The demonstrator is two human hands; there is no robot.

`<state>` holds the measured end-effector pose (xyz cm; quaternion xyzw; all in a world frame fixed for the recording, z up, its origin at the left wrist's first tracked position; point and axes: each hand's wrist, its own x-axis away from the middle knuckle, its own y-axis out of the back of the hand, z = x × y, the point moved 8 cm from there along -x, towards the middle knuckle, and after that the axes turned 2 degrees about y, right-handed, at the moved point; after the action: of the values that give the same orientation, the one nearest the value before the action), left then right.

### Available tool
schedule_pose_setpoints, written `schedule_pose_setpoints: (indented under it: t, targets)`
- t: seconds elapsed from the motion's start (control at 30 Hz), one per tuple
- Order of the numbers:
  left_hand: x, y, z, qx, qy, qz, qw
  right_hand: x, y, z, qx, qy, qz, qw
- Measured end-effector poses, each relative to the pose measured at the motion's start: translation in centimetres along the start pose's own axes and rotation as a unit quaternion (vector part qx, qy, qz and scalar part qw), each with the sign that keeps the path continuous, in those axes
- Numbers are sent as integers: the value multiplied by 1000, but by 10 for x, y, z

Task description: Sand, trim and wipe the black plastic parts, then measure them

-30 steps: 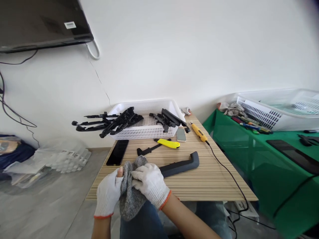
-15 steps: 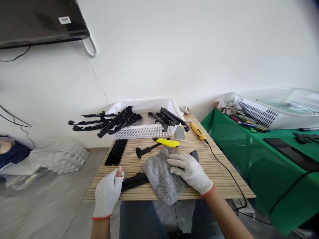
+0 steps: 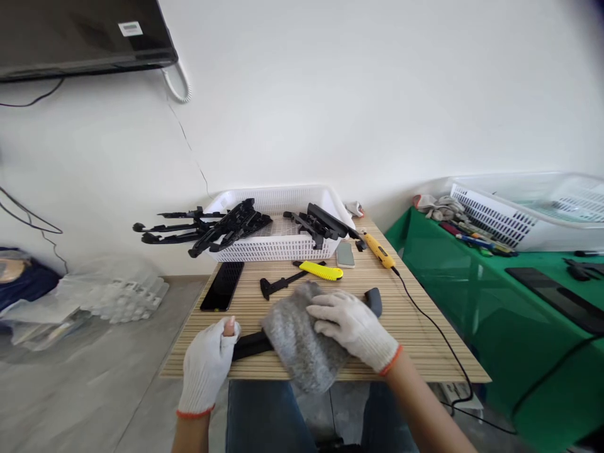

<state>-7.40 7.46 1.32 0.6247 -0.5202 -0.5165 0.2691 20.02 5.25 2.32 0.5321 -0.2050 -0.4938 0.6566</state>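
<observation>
My left hand [image 3: 207, 363], in a white knit glove with the thumb tip bare, is closed around the left end of a long black plastic part [image 3: 253, 345]. A grey cloth [image 3: 304, 340] covers the middle of that part. My right hand [image 3: 353, 326], gloved too, presses the cloth down with its fingers bent over it; what lies under the fingers is hidden. Just past the right hand a dark rounded end [image 3: 374, 302] shows; I cannot tell whether it belongs to the same part. Beyond the cloth lie a black caliper [image 3: 278, 286] and a yellow utility knife [image 3: 321, 271].
A white basket [image 3: 283, 251] at the back holds several black plastic parts [image 3: 236, 226], some jutting left. A phone [image 3: 223, 286] lies at left. A yellow corded tool [image 3: 379, 250] trails its cable along the table's right side. A green-covered table [image 3: 453, 277] stands at right.
The cloth and my right hand have slid slightly left along the black part, baring more of the dark end at right. My left hand keeps its hold.
</observation>
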Motion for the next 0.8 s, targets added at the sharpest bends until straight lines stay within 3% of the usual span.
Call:
schedule_pose_setpoints:
  t: [0.2, 0.37, 0.53, 0.8]
  targets:
    - [1, 0, 4, 43, 29, 9, 999, -46, -48, 83, -40, 88, 12, 995]
    - [3, 2, 5, 60, 49, 8, 997, -65, -64, 112, -37, 74, 16, 996]
    - [4, 3, 3, 64, 32, 0, 997, -50, -59, 95, -74, 86, -22, 993]
    - [4, 4, -4, 52, 12, 1, 999, 16, -7, 0, -32, 66, -62, 995]
